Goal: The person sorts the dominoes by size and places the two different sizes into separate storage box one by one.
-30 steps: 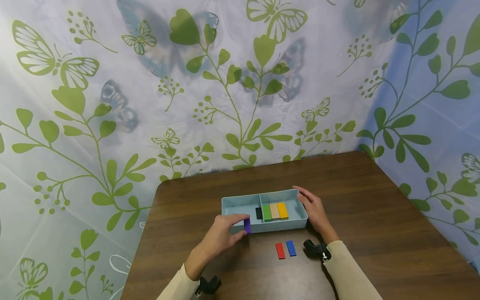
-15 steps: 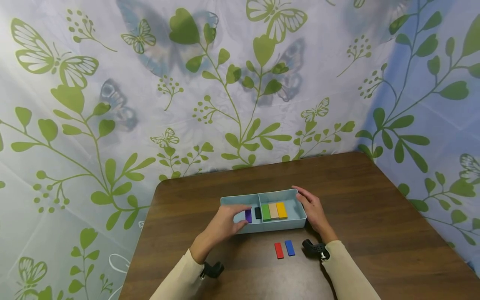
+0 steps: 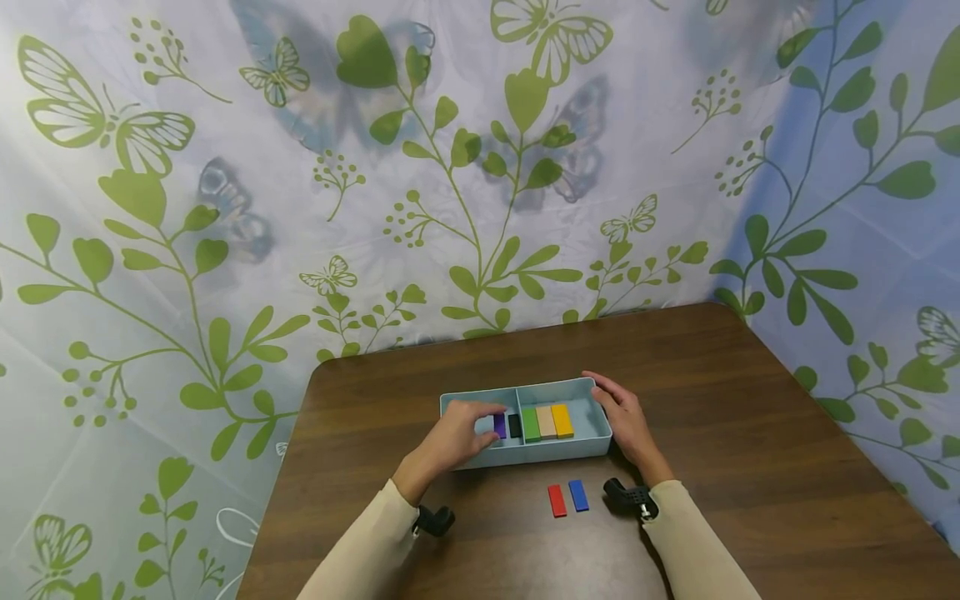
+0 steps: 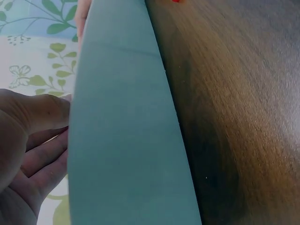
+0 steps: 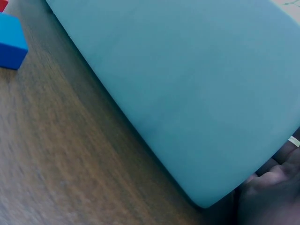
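Note:
A light blue two-compartment tray point(image 3: 540, 452) lies on the wooden table. Reaching over its front wall, my left hand point(image 3: 456, 433) pinches a purple block point(image 3: 499, 427) between thumb and fingers, inside the left compartment. Just right of it sits a black block point(image 3: 514, 426), by the divider. Green point(image 3: 531, 425), beige point(image 3: 547, 422) and yellow point(image 3: 562, 422) blocks stand side by side in the right compartment. My right hand point(image 3: 625, 421) holds the tray's right end, thumb at the rim. From the left wrist, the tray wall point(image 4: 122, 117) hides the block.
On the table before the tray lie a red block point(image 3: 557, 501) and a blue block point(image 3: 578, 495). Black wrist mounts point(image 3: 435, 521) hang under both forearms. A patterned curtain point(image 3: 450, 208) rises behind the table's back edge.
My left hand has carried the purple block over the front wall, down into the left compartment and rightward beside the black block. The right hand stays at the tray's end.

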